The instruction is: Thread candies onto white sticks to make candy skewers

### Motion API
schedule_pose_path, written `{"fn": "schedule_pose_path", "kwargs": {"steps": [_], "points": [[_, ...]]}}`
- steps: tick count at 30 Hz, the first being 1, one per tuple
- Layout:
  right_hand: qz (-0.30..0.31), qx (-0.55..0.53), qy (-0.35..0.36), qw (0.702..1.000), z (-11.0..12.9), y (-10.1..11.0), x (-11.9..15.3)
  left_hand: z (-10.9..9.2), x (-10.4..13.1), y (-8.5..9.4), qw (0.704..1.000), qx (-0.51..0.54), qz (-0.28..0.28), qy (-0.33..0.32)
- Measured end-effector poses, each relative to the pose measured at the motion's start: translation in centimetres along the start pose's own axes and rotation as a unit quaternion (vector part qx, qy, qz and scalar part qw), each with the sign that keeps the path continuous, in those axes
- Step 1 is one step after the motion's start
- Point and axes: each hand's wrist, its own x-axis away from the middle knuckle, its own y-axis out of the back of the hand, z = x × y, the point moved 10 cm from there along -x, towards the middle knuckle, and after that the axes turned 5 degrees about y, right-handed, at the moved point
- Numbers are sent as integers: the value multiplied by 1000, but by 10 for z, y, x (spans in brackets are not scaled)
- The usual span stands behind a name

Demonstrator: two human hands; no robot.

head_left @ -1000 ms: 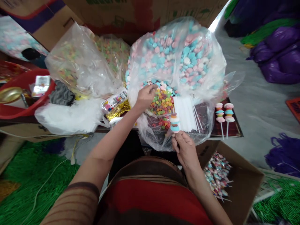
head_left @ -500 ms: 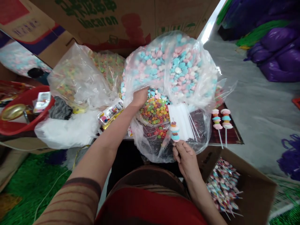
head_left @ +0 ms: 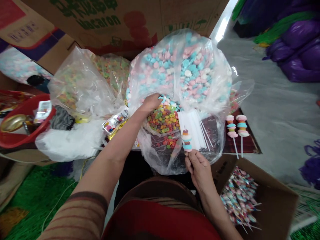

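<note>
My right hand (head_left: 200, 165) pinches the lower end of a candy skewer (head_left: 186, 141) stacked with white, blue, orange and brown pieces, held upright. My left hand (head_left: 152, 101) reaches to the opening of the big clear bag of pink, blue and white candies (head_left: 195, 68); its fingertips are at a blue piece, closed on something I cannot make out. Just below it lie colourful ring candies (head_left: 163, 119) in clear plastic. White sticks (head_left: 192, 130) lie beside the rings, behind the held skewer. Two filled skewers (head_left: 241, 126) rest at the table's right end.
A cardboard box (head_left: 272, 200) at the lower right holds many wrapped skewers. On the left are a red basin (head_left: 32, 135), a bag of ring candies (head_left: 72, 83) and white plastic (head_left: 70, 141). A large carton (head_left: 140, 26) stands behind the bags.
My left hand has shifted slightly right at the candy opening. My right hand still holds the skewer in nearly the same place. The view has moved a little.
</note>
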Motion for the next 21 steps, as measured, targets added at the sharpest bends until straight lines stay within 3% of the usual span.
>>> {"fn": "schedule_pose_path", "kwargs": {"steps": [3, 7, 11, 16, 21], "points": [[1, 3, 1, 1000, 0, 1, 1, 0, 4, 2, 1000, -2, 4, -20], [12, 5, 9, 1000, 2, -4, 1, 1, 20, 10, 996, 40, -48, -56], [18, 10, 14, 1000, 6, -8, 2, 19, 28, 13, 988, 133, -76, -9], [19, 18, 22, 999, 11, -13, 6, 44, 37, 15, 959, 268, -78, 49], [22, -1, 50, 999, 28, -26, -3, 53, 68, 10, 902, 427, -60, 20]]}}
